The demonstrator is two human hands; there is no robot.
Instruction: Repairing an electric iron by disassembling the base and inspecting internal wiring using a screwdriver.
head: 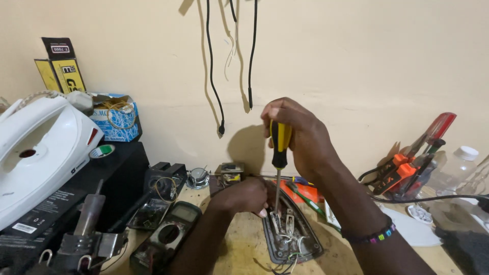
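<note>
My right hand (300, 135) grips a yellow and black screwdriver (279, 153) held upright, its tip down among the metal terminals of an opened iron base (293, 239) lying on the wooden bench. My left hand (243, 196) rests against the left side of that base, fingers curled beside the screwdriver shaft. Wires trail from the near end of the base. A beaded band sits on my right wrist.
A white iron (38, 147) stands on black boxes at left, with a multimeter (168, 234) and a soldering tool (86, 219) in front. Cardboard boxes and tape sit behind. Black cables (214, 76) hang on the wall. Red tools (412, 163) and a plastic bottle (458, 165) lie at right.
</note>
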